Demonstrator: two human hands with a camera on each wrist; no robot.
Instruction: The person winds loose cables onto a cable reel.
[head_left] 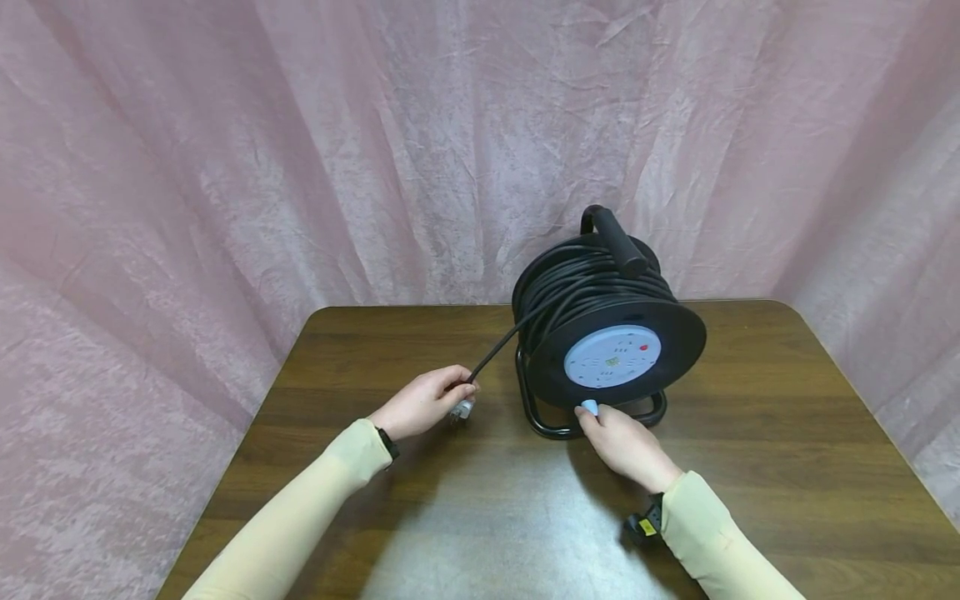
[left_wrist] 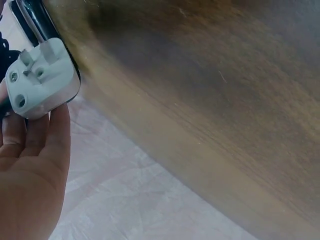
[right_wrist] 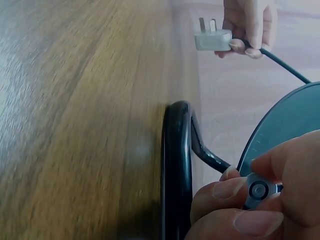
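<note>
A black cable reel [head_left: 686, 337] stands on the table, its cord wound round the drum. My left hand [head_left: 423, 402], left of the reel, grips the black cable [head_left: 497, 348] just behind its plug. The pale plug [right_wrist: 213, 40] sticks out past the fingers, its metal pins showing; in the left wrist view the plug [left_wrist: 42, 82] is seen from the pin side. Below the front disc, my right hand [head_left: 626, 444] pinches the light blue crank knob [head_left: 590, 407]. In the right wrist view the knob [right_wrist: 258, 190] sits between thumb and fingers.
A black tube stand [head_left: 555, 432] holds the reel up, with a carrying handle [head_left: 621, 246] on top. The round socket panel [head_left: 613, 357] faces the front. Pink curtains [head_left: 420, 150] hang behind the wooden table [head_left: 765, 417]. Both wrists wear black straps.
</note>
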